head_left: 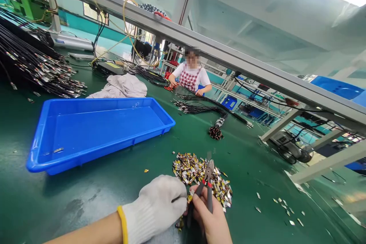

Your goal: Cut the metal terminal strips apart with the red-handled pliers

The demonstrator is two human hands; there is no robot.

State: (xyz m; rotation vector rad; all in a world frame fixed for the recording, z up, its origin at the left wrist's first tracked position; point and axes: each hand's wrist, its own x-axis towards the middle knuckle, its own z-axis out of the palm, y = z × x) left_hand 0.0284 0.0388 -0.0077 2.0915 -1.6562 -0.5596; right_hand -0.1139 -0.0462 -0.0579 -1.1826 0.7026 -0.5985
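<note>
My left hand (161,202), in a white knitted glove with a yellow cuff, is curled closed close beside my right hand. What its fingertips hold, if anything, is hidden. My bare right hand (213,213) is wrapped round a pair of dark-handled cutting pliers (210,173), jaws pointing away from me. At its thumb and forefinger sits a small yellow-and-silver connector piece (190,196), right by the glove's fingertips. Just beyond both hands lies a heap of similar small metal pieces (185,167). A few more pieces (179,223) show beneath my hands.
A shallow blue tray (100,152) with one small piece inside stands left. Bundles of black cables (37,61) lie behind it, near a crumpled cloth (120,85). Another cable bundle (200,107) lies ahead. Across the table sits a person (190,78). Scattered bits (286,207) lie right.
</note>
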